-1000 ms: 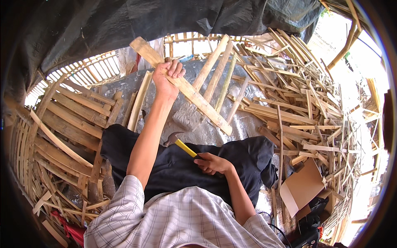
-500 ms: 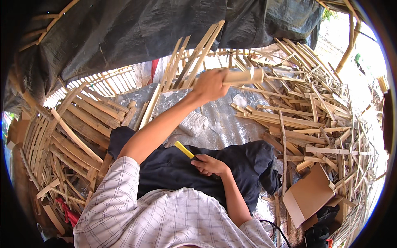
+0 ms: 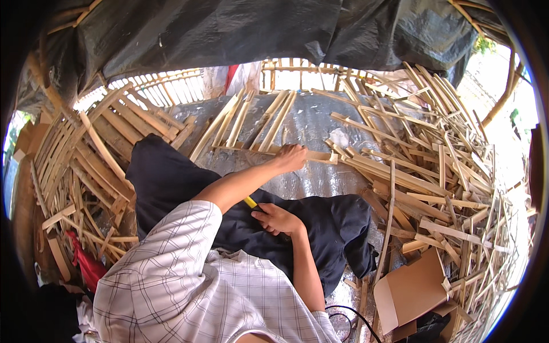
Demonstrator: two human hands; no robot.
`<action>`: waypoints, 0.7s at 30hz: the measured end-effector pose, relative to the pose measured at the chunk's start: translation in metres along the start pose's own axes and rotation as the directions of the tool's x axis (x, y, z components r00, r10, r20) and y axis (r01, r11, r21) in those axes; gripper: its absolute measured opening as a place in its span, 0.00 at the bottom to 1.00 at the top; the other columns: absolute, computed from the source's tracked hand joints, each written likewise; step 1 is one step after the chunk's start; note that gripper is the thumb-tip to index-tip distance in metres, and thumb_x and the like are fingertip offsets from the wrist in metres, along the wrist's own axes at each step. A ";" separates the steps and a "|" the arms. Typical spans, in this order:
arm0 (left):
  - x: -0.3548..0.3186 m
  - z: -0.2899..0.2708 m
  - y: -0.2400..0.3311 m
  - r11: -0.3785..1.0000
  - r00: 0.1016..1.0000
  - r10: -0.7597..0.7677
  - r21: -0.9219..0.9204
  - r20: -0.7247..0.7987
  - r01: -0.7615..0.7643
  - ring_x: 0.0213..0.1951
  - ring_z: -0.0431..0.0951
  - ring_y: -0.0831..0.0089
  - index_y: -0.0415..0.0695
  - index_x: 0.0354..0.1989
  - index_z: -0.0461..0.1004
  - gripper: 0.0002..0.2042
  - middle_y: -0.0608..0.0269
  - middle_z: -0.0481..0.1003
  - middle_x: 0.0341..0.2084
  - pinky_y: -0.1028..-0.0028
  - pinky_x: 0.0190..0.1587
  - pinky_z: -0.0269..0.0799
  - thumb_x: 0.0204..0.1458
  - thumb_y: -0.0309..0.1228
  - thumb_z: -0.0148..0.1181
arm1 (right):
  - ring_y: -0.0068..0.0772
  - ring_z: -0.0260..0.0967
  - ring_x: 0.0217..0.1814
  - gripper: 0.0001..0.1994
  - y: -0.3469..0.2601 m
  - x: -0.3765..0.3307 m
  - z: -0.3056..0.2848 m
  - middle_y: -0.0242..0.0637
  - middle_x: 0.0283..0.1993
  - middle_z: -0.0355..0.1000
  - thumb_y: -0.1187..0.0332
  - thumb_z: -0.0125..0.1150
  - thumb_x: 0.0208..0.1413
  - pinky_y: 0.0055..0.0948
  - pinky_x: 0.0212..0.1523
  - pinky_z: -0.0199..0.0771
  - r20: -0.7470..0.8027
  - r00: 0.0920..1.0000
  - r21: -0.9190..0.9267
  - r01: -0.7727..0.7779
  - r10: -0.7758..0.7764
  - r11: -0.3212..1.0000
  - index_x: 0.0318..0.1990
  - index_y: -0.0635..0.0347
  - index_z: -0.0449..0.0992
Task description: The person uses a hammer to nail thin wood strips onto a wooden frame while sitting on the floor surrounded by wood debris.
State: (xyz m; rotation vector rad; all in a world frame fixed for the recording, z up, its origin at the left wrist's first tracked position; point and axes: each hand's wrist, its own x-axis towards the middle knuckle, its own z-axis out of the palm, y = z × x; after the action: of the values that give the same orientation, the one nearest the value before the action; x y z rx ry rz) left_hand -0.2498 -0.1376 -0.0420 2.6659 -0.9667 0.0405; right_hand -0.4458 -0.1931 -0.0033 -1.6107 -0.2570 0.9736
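My left hand (image 3: 291, 158) is closed around a flat bamboo crosspiece (image 3: 321, 156), out ahead of my lap. Several upright bamboo slats (image 3: 280, 123) run from that crosspiece toward the far side, resting low over the grey sheet. Closer to my body, my right hand (image 3: 275, 219) is wrapped around the handle of a hammer (image 3: 250, 202). A yellow part of the handle shows; the hammer's head is hidden behind my left forearm. Black cloth (image 3: 320, 228) covers my legs beneath both arms.
A large heap of bamboo strips (image 3: 434, 166) fills the right side. Slatted bamboo pieces (image 3: 103, 160) lean at the left. An open cardboard box (image 3: 412, 288) stands at the lower right. Shiny grey sheeting (image 3: 311, 183) covers the floor, and a black tarp (image 3: 274, 34) hangs at the back.
The bamboo crosspiece and its slats, raised and tilted before, have come down toward the floor with my left hand. My right hand still holds the hammer, now partly behind my left forearm.
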 end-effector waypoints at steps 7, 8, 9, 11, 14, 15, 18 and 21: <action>0.007 -0.007 -0.028 0.998 0.925 0.052 0.010 0.377 -0.061 0.66 0.63 0.34 0.25 0.69 0.51 0.41 0.17 0.53 0.65 0.53 0.65 0.66 0.51 0.36 0.60 | 0.17 0.60 0.20 0.17 0.000 -0.006 0.007 0.27 0.24 0.64 0.53 0.57 0.68 0.21 0.18 0.63 -0.094 0.996 0.078 0.013 -0.005 0.997 0.37 0.57 0.69; 0.006 -0.015 -0.031 0.991 0.910 0.051 0.089 0.412 -0.096 0.68 0.61 0.35 0.28 0.71 0.48 0.43 0.20 0.49 0.67 0.53 0.67 0.63 0.51 0.38 0.61 | 0.16 0.58 0.19 0.16 -0.001 -0.006 0.009 0.27 0.24 0.63 0.53 0.57 0.68 0.20 0.17 0.62 -0.105 0.995 0.115 0.009 0.003 0.993 0.38 0.57 0.69; 0.009 -0.027 -0.030 0.976 0.894 0.054 0.165 0.445 -0.142 0.70 0.58 0.36 0.31 0.73 0.46 0.45 0.22 0.46 0.69 0.52 0.69 0.61 0.52 0.40 0.62 | 0.16 0.57 0.19 0.16 -0.002 -0.009 0.010 0.27 0.24 0.62 0.54 0.58 0.68 0.21 0.16 0.59 -0.148 0.989 0.135 0.028 -0.008 0.991 0.38 0.58 0.69; 0.014 -0.062 -0.022 0.910 0.848 0.080 0.308 0.524 -0.277 0.72 0.52 0.37 0.37 0.75 0.45 0.46 0.29 0.42 0.73 0.49 0.72 0.56 0.53 0.44 0.62 | 0.16 0.55 0.18 0.16 0.005 -0.011 0.002 0.27 0.24 0.60 0.55 0.59 0.68 0.21 0.15 0.55 -0.179 0.984 0.257 0.044 0.003 0.965 0.38 0.59 0.68; 0.013 -0.131 -0.015 0.774 0.786 0.087 0.455 0.612 -0.440 0.75 0.46 0.41 0.49 0.77 0.47 0.42 0.41 0.43 0.75 0.42 0.73 0.49 0.57 0.47 0.58 | 0.13 0.46 0.17 0.13 0.001 -0.014 0.001 0.21 0.22 0.51 0.61 0.57 0.69 0.18 0.14 0.42 -0.253 0.967 0.514 0.150 -0.018 0.845 0.34 0.56 0.64; 0.013 -0.149 -0.020 0.756 0.796 0.066 0.490 0.601 -0.433 0.76 0.44 0.43 0.54 0.77 0.47 0.40 0.45 0.43 0.76 0.40 0.73 0.47 0.58 0.47 0.56 | 0.12 0.44 0.17 0.13 0.000 -0.013 -0.002 0.20 0.22 0.50 0.62 0.56 0.70 0.18 0.14 0.41 -0.243 0.969 0.588 0.186 -0.047 0.787 0.33 0.55 0.63; 0.005 -0.223 -0.013 0.801 0.829 0.020 0.487 0.559 -0.348 0.76 0.46 0.46 0.53 0.77 0.48 0.36 0.44 0.43 0.76 0.39 0.72 0.49 0.62 0.48 0.52 | 0.11 0.43 0.18 0.12 0.003 -0.010 -0.013 0.20 0.22 0.50 0.69 0.55 0.69 0.17 0.15 0.42 -0.322 0.946 0.771 0.280 -0.029 0.572 0.31 0.53 0.61; -0.013 -0.277 -0.046 0.790 0.886 -0.003 0.544 0.464 -0.283 0.74 0.52 0.49 0.53 0.75 0.52 0.33 0.48 0.50 0.74 0.38 0.70 0.54 0.63 0.49 0.50 | 0.10 0.43 0.18 0.11 0.002 -0.001 -0.016 0.19 0.22 0.49 0.72 0.52 0.68 0.16 0.16 0.42 -0.345 0.936 0.853 0.343 -0.069 0.394 0.31 0.54 0.61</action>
State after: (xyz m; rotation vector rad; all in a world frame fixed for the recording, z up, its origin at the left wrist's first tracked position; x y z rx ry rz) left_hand -0.2095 -0.0154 0.2083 3.2571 -1.5205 -0.2955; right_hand -0.4365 -0.2059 -0.0052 -0.6105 0.2490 0.4982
